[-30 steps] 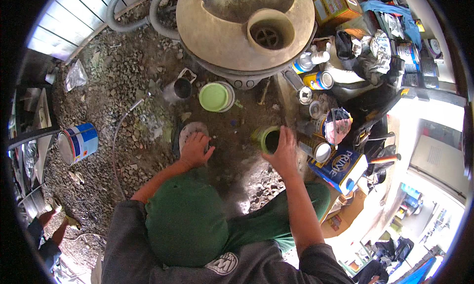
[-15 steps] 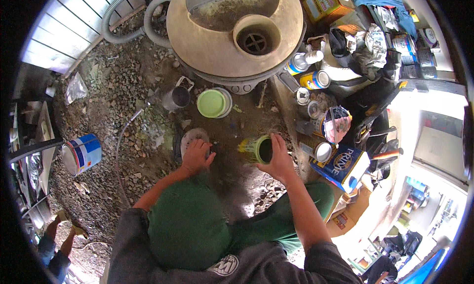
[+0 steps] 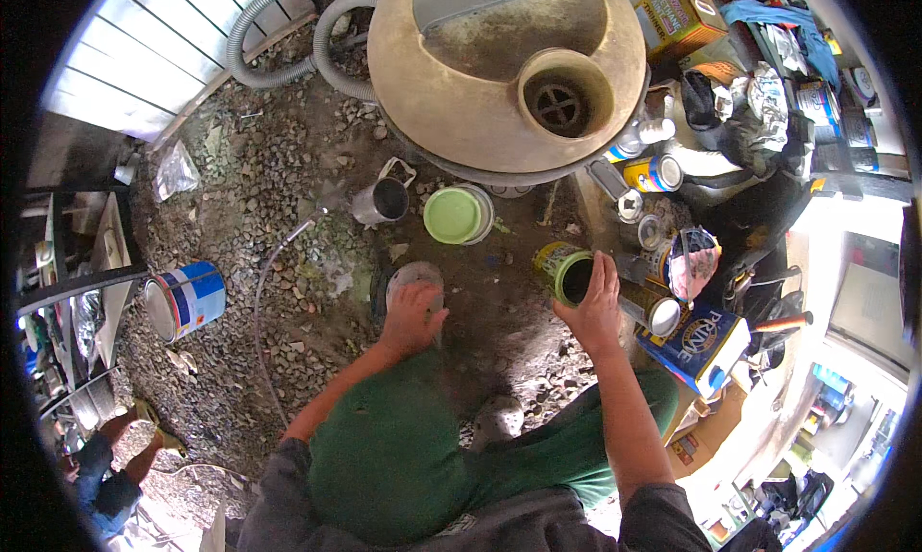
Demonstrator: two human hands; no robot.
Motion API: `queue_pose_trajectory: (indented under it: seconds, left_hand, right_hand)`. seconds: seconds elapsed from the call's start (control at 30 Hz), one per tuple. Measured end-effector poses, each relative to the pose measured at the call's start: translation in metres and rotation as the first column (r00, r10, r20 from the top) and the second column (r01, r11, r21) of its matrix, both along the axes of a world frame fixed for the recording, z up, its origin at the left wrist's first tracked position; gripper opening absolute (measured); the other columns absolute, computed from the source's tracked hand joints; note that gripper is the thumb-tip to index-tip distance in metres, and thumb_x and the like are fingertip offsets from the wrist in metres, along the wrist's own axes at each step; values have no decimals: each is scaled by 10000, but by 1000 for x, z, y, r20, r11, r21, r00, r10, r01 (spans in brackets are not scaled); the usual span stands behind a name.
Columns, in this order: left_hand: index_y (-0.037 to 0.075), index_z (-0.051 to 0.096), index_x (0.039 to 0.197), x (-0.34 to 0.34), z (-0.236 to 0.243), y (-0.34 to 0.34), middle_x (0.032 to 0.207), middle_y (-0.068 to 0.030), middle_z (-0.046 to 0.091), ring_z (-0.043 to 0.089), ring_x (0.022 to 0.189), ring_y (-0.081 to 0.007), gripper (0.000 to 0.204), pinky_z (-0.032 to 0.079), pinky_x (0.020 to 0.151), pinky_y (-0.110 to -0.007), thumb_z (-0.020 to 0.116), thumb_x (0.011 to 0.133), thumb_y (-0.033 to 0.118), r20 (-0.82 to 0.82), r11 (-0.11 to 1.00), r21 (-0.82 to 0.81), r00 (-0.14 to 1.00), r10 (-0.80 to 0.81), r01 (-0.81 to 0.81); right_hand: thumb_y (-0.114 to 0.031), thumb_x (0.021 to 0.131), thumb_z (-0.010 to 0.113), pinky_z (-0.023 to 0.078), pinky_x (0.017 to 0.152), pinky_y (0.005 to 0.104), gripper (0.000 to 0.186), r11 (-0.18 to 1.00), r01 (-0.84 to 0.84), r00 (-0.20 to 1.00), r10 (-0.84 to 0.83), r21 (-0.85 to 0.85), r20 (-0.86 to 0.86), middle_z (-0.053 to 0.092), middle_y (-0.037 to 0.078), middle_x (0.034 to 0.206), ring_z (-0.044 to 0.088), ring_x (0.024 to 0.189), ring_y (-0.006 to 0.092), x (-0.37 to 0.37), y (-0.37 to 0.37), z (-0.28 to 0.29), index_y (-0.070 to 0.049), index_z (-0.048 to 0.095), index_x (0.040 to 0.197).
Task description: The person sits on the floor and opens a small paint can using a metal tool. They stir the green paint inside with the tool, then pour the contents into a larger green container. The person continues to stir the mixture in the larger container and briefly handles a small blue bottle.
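Note:
My left hand (image 3: 411,314) presses down on a round grey lid (image 3: 413,276) that lies on the gravel in front of my knee. My right hand (image 3: 594,302) grips the rim of an open green paint can (image 3: 562,269) standing on the dirt. Between the two hands the ground is bare soil. My green-trousered knees fill the lower middle of the view.
A light green lid (image 3: 454,214) and a small metal jug (image 3: 379,200) sit beyond the hands. A large tan round machine (image 3: 480,82) stands behind them. A blue and white can (image 3: 187,298) lies at the left. Several tins and a blue box (image 3: 699,346) crowd the right.
The view has shifted, so the machine and cans sit lower in the picture. My right hand has stayed on the green can and my left hand on the grey lid.

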State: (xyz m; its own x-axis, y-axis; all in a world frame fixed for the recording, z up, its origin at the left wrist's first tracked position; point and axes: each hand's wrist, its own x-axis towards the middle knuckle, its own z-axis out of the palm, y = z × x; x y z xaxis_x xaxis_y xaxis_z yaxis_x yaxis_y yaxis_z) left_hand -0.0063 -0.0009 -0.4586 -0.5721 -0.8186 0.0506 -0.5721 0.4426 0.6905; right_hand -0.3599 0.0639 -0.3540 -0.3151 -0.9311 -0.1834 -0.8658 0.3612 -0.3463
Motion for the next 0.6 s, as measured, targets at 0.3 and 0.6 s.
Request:
queue_pose_trajectory:
  seconds: [0.3, 0.6]
  left_hand:
    - [27, 509, 1410, 81, 32, -191, 1370, -256, 578, 522, 1297, -448, 617, 423, 1085, -540, 706, 883, 279, 446, 940, -166, 827, 342, -299]
    - [40, 468, 1511, 181, -88, -276, 1266, -257, 683, 667, 1173, -420, 761, 541, 970, -501, 687, 899, 438, 853, 911, 272, 516, -79, -309]
  right_hand:
    - [-347, 686, 933, 510, 1068, 516, 1252, 997, -50, 998, 48, 56, 42, 299, 239, 1598, 396, 1416, 452, 15, -14, -15, -11, 170, 1620]
    - [-310, 667, 951, 396, 1176, 496, 1310, 1000, -7, 985, 6, 4, 172, 224, 299, 1609, 361, 1438, 479, 42, -8, -32, -6, 116, 1630]
